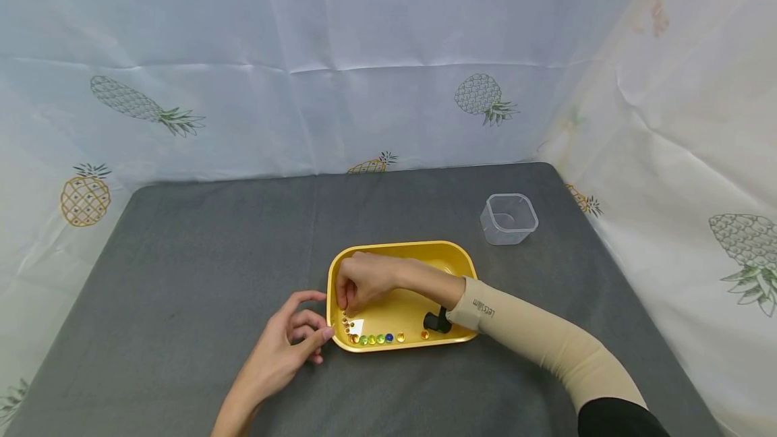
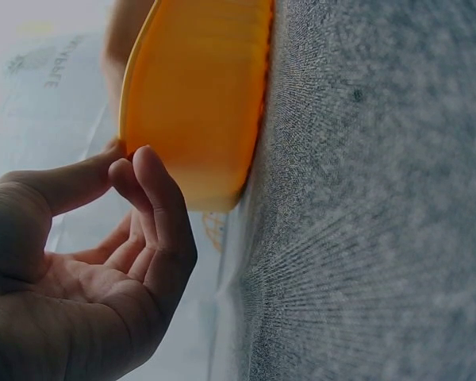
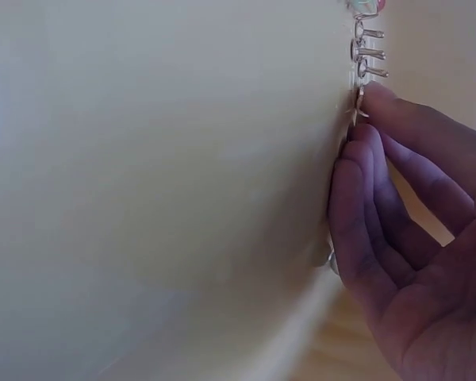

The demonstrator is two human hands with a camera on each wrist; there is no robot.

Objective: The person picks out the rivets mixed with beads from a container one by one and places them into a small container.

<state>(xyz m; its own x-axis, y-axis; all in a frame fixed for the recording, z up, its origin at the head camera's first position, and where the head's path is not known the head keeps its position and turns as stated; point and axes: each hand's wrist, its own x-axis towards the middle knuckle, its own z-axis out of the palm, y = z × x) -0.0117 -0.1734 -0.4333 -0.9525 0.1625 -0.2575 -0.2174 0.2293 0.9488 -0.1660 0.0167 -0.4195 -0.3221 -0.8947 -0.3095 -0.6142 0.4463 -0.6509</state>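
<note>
A yellow tray (image 1: 388, 349) lies on the grey table. My left hand (image 1: 280, 349) is at its left end, thumb and index finger on the rim, the other fingers curled outside the wall. Reaching over the tray, my right hand (image 1: 367, 282) has its fingertips down in the left part. In the right wrist view its thumb and fingers pinch a small metal thumbtack (image 3: 361, 99), partly hidden. Several more thumbtacks (image 3: 369, 53) stand beside it, heads down and pins up. Glass marbles (image 1: 372, 340) in orange, green, yellow and blue line the tray's near side.
A clear plastic container (image 1: 508, 221) stands behind the tray to the right. The black wrist camera (image 1: 437, 321) on my right arm hangs low over the tray's right part. White cloth (image 1: 273, 106) printed with pineapples walls the table's back and sides.
</note>
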